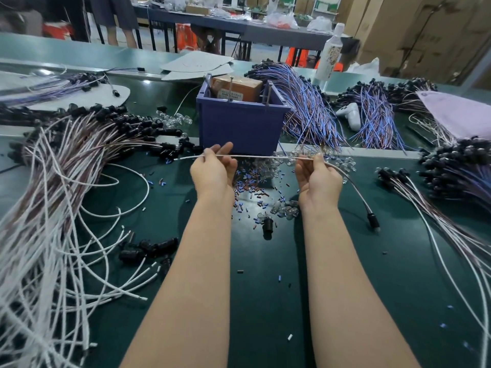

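Holding a white cable (260,156) taut and roughly level between both hands, above the green table (265,301), just in front of the blue bin (239,126). Left hand (212,168) pinches it near its free end, thumb against curled fingers, and a short stub pokes out past the hand to the left. Right hand (317,176) grips it between thumb and fingers. Beyond that grip the cable droops down to the right and ends in a black socket (372,219) that sits at table level; can't tell if it touches. Under the hands: a scatter of small blue and brown sleeve offcuts (249,181) and some clear bulbs (285,208), plus one lone socket (267,224) standing among them. Left side: a big heap of white cables (53,208) with a few loose black sockets (148,251) near the left forearm. Blue-purple wire bundle (310,112) fans out just right of the bin. A cardboard box (236,88) is inside the bin. White bottle (330,54) stands upright further back right.
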`<state>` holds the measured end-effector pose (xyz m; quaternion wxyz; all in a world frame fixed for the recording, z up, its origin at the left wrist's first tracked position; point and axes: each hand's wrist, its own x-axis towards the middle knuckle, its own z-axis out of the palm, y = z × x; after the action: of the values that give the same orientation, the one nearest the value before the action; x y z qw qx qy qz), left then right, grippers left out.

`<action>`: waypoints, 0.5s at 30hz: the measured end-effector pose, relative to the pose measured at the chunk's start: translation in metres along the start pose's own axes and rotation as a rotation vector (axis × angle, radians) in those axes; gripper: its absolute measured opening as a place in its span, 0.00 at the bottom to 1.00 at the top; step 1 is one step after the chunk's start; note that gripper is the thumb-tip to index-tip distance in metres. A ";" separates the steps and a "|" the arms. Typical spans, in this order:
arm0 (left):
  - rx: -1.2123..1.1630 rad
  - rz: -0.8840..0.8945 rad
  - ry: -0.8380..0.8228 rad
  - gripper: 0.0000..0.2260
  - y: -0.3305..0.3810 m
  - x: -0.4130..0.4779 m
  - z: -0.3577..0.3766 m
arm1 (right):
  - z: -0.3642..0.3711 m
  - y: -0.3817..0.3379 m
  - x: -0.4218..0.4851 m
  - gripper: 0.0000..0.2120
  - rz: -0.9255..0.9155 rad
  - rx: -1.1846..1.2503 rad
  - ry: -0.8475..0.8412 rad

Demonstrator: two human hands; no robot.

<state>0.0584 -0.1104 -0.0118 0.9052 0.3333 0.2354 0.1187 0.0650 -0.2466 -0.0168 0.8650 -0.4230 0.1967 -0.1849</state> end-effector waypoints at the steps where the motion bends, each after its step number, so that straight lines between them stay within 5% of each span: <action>1: -0.020 0.031 0.029 0.13 0.001 0.001 -0.001 | 0.000 0.000 0.001 0.11 -0.007 -0.003 0.015; 8: -0.162 0.134 0.207 0.16 0.011 0.011 -0.016 | -0.008 -0.007 0.008 0.12 -0.074 0.020 0.163; 11: -0.163 0.187 0.204 0.09 0.011 0.011 -0.014 | -0.009 -0.007 0.009 0.05 -0.064 0.019 0.205; 13: -0.021 0.264 0.141 0.13 0.006 0.006 -0.008 | -0.007 -0.005 0.009 0.13 -0.067 -0.001 0.219; 15: 0.371 0.429 0.097 0.18 -0.001 0.003 -0.005 | -0.005 -0.005 0.009 0.18 -0.099 -0.028 0.228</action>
<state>0.0587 -0.1068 -0.0168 0.7708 0.5293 0.2201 0.2780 0.0691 -0.2572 -0.0173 0.8209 -0.4204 0.2751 -0.2713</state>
